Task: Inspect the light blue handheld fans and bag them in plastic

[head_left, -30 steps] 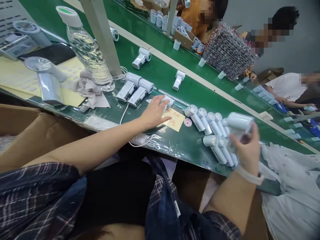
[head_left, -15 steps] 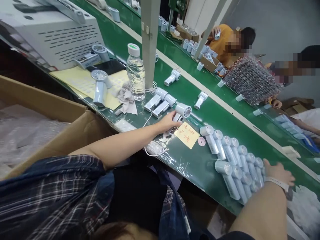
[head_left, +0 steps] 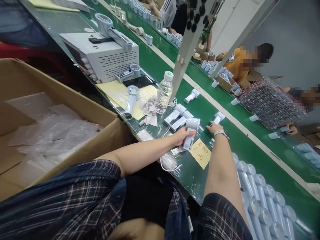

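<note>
My left hand point(head_left: 182, 134) is closed round the handle of a white handheld fan point(head_left: 190, 134) standing on the green belt beside a yellow note point(head_left: 200, 153). My right hand point(head_left: 214, 128), with a white wristband, reaches over the belt to another white fan point(head_left: 219, 117); its fingers rest at that fan's near end, and whether they grip it is hidden. Two more fans point(head_left: 176, 116) lie side by side just left of my left hand.
A water bottle point(head_left: 164, 92), grey cloth point(head_left: 150, 109), yellow sheets point(head_left: 118, 94) and a white vented machine point(head_left: 105, 57) stand on the left. Rows of fans point(head_left: 260, 195) lie at lower right. An open cardboard box point(head_left: 50, 123) sits left. Other people work across the belt.
My right hand left the rows of fans and reached forward to a fan on the belt. My left hand closed on the fan by the yellow note. The camera swung left.
</note>
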`<state>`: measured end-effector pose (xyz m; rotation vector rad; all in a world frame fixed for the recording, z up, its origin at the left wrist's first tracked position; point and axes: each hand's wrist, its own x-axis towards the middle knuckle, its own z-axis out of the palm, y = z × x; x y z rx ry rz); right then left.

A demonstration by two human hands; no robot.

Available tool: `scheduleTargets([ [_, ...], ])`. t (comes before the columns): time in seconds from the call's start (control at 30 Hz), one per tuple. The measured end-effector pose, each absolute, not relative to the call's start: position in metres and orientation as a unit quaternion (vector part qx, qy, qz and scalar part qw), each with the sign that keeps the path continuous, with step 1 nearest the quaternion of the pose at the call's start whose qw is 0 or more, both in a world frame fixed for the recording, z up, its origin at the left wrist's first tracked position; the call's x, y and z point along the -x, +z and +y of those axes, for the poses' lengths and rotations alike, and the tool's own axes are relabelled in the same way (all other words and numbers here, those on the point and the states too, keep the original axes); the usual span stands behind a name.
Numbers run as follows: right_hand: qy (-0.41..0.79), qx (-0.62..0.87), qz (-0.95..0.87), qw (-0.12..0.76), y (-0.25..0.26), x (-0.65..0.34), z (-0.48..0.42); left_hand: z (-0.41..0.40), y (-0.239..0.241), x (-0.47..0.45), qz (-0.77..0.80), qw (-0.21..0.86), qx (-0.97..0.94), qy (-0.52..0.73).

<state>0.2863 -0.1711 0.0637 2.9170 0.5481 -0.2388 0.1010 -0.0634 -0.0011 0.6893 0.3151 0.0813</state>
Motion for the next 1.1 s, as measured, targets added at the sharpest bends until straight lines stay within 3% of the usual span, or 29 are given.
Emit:
scheduleTargets([
  [0.27,-0.032,-0.955,0.294,-0.011,0.087,-0.196,-0.192,-0.057,0.003,-0.104,0.157,0.949,-0.273,0.003],
  [0.47,0.028,-0.891,0.4,-0.211,0.064,-0.089,-0.232,-0.049,0.008,-0.098,0.149,0.97,-0.179,-0.063],
  [0.53,-0.024,-0.927,0.319,-0.196,0.056,-0.063,-0.238,-0.047,0.008,-0.097,0.145,0.971,-0.18,-0.062],
  [0.63,-0.115,-0.965,0.222,-0.076,0.038,-0.03,-0.233,-0.047,0.007,-0.096,0.125,0.972,-0.19,-0.05],
  [0.73,-0.106,-0.965,0.232,-0.052,0.018,-0.013,-0.222,-0.05,0.011,-0.093,0.085,0.975,-0.204,-0.029],
  [0.83,-0.083,-0.952,0.231,-0.184,0.008,-0.02,-0.222,-0.049,0.024,-0.089,0.013,0.974,-0.227,0.003],
  [1.0,-0.147,-0.77,0.181,-0.593,0.022,-0.051,-0.234,-0.041,0.05,-0.094,-0.077,0.96,-0.268,0.007],
  [1.1,-0.264,-0.654,0.189,-0.683,0.03,-0.064,-0.226,-0.04,0.05,-0.104,-0.099,0.954,-0.283,0.012],
])
